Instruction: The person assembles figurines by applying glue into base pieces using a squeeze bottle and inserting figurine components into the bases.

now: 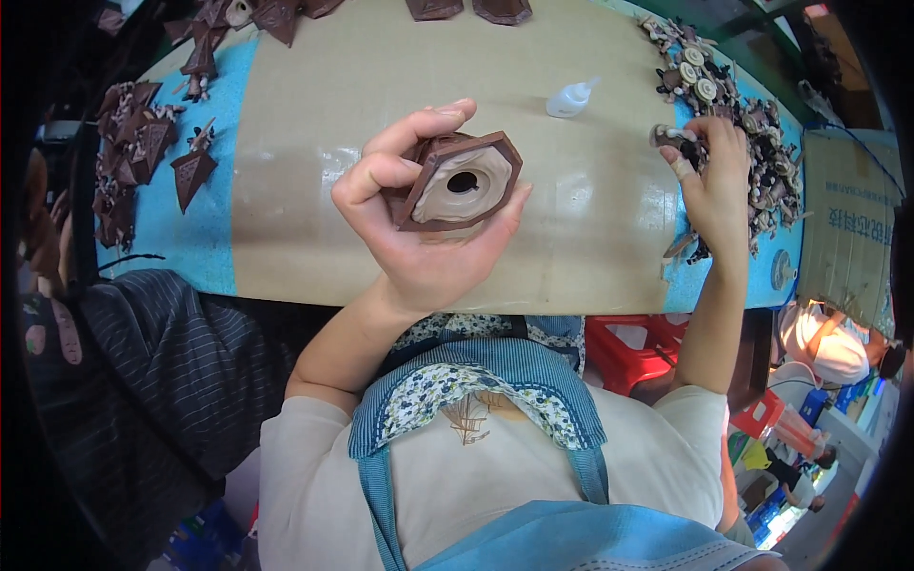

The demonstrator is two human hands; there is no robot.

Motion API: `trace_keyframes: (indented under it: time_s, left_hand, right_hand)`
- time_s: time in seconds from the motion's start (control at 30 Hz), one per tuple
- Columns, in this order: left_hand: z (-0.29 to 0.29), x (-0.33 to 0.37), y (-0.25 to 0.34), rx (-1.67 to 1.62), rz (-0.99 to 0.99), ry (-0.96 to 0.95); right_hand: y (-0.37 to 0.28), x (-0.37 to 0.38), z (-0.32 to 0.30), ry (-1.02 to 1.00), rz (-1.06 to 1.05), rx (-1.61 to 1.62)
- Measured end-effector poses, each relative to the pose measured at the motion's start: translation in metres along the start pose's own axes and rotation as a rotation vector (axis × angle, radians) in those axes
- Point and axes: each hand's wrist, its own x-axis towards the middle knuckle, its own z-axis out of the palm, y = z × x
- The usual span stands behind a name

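Observation:
In front of me, my left hand (424, 262) grips a dark brown, angular hollow piece (440, 202), fingers curled behind it and thumb along its right edge. Its beige underside, with a round dark hole, faces up toward me. Off to the right, my right hand (712, 181) pinches a small grey-and-black figure (669, 139) at the left edge of a heap of small figures (776, 167). These figures are brown, black and cream. My fingers partly cover the pinched one, so its full shape is hidden.
A small white squeeze bottle (569, 99) stands on the tan table surface (324, 143). Brown pointed pieces with figures (133, 143) lie heaped at the left, one apart (193, 176). More brown pieces (435, 8) line the far edge. A red stool (633, 352) is below the table.

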Motion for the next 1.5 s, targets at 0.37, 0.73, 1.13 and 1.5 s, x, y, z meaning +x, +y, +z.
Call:
trace_keyframes:
  time_s: [0.37,0.73,1.13,1.5]
  left_hand:
    - [-0.006,-0.015,0.009,-0.256,-0.283,-0.11]
    - [0.014,-0.027,0.028,-0.239,-0.537,-0.224]
    - [0.012,-0.035,0.025,-0.001,-0.292,-0.217]
    - [0.014,-0.043,0.019,-0.247,-0.356,-0.279]
  right_hand:
    - [-0.073,-0.03,-0.02,-0.103,0.177,1.188]
    - [-0.113,-0.04,-0.014,-0.071,-0.228,0.721]
    - [-0.132,-0.046,-0.005,0.035,-0.352,0.421]
    - [-0.125,-0.054,0.001,-0.025,-0.284,0.634]
